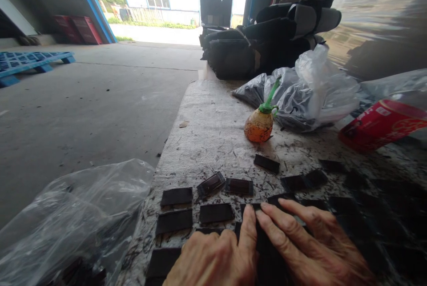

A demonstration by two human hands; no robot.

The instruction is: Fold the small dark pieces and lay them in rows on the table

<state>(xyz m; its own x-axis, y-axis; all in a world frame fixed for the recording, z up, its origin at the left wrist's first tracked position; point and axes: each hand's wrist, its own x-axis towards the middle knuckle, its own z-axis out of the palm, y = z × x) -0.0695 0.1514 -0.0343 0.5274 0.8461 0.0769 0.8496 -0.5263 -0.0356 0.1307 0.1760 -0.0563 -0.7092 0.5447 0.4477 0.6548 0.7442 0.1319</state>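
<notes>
Several flat black rectangular pieces (217, 213) lie in loose rows on the pale, debris-strewn tabletop (207, 117). My left hand (213, 255) is mostly curled, its index finger pressed on a black piece (246, 209) in front of me; its thumb is hidden. Right beside it, my right hand (310, 241) has its fingers stretched forward, fingertips resting on or just at the same piece and a neighbouring one. Both index fingertips nearly touch. What lies beneath the palms is hidden, and the pieces at the right are dark and blurred.
An orange oil bottle with a green spout (259, 123) stands beyond the pieces. Behind it are a stuffed plastic bag (307, 94), a tilted red can-shaped container (380, 125) and black bundles (240, 57). A clear bag (83, 201) hangs at the table's left edge; a blue pallet (30, 63) lies farther off.
</notes>
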